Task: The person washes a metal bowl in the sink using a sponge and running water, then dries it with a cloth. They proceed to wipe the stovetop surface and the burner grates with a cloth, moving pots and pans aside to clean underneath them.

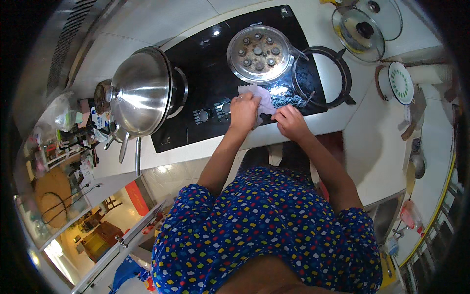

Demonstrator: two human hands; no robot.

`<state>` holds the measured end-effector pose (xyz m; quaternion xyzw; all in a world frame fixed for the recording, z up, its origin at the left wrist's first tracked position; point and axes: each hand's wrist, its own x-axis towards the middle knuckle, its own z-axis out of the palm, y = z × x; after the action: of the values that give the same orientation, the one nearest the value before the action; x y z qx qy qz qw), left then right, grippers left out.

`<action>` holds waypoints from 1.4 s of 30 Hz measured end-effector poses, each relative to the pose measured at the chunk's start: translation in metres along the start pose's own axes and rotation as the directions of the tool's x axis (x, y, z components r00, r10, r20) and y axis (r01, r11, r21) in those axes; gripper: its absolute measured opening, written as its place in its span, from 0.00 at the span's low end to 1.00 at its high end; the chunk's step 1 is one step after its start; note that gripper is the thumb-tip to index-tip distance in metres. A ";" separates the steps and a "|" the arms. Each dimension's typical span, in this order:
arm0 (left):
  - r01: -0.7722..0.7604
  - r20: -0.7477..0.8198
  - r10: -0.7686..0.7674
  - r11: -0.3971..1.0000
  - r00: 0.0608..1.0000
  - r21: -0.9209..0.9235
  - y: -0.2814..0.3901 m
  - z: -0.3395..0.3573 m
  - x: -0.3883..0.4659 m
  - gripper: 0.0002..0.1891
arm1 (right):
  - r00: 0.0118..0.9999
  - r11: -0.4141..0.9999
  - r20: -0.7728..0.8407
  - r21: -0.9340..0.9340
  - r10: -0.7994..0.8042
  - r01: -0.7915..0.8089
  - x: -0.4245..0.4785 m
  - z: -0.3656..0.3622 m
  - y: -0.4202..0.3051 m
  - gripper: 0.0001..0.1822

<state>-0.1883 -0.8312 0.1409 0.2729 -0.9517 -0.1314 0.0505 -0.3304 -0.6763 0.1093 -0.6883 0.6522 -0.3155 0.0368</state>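
My left hand point(245, 110) is closed on a pale pinkish cloth point(265, 101) that lies on the black glass gas hob point(205, 66), below the right burner. To its right, my right hand point(290, 120) has its fingertips together at a small black part point(266, 117), probably a control knob, near the hob's front edge; whether it grips this part is hard to tell. The round metal burner point(258, 53) is exposed. A black ring-shaped pan support point(343, 73) lies partly over the hob's right edge, touching the counter. Printed round symbols show beside the cloth.
A large steel wok with a domed lid point(141, 92) covers the left burner, its handles jutting forward. Glass lids point(361, 33) lie at the back right. A white enamel dish with green marks point(401, 83) stands at the right. Bags and small items crowd the left counter.
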 end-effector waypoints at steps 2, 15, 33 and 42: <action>0.110 -0.184 -0.126 0.989 0.975 -0.095 -0.012 -0.007 0.006 0.12 | 1.000 1.000 0.011 0.006 0.008 -0.008 -0.001 0.000 0.001 0.10; 0.125 -0.271 -0.092 0.987 0.958 0.105 -0.087 0.030 0.048 0.29 | 0.999 0.999 0.016 -0.002 0.034 -0.034 0.000 -0.001 0.002 0.10; 0.061 -0.334 0.010 0.977 0.943 0.204 -0.179 0.040 0.136 0.24 | 0.995 0.996 0.046 0.022 0.088 -0.089 -0.008 0.002 0.003 0.12; 0.020 -0.198 0.012 0.987 0.980 0.160 -0.207 0.057 0.240 0.27 | 0.998 0.999 0.059 -0.002 0.035 -0.035 -0.014 0.005 0.004 0.16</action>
<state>-0.2961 -1.1159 0.0348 0.2897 -0.9489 -0.0263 0.1224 -0.3310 -0.6655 0.0975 -0.6856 0.6629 -0.2944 0.0612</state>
